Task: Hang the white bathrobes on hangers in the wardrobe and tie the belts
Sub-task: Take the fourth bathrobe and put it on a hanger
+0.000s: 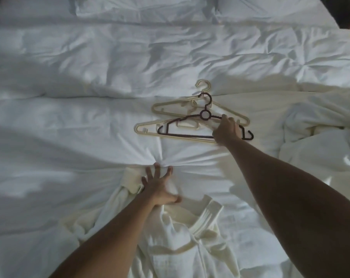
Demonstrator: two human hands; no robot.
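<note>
Toward the bed's (69,117) middle, my right hand (227,128) grips the brown hanger (190,135) (cream ones beneath); my left hand (160,187), fingers spread, presses the bathrobe (180,247). Hanger-fetching step; next I'd lift it free.

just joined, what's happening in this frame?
A person leans over a bed. The right hand grips the dark hanger, which lies on top of two cream hangers. The left hand presses with spread fingers on a white bathrobe crumpled at the near edge of the duvet. Another white garment, possibly a second robe, lies at the right. Nothing is on a hanger yet; no wardrobe is in view.
</note>
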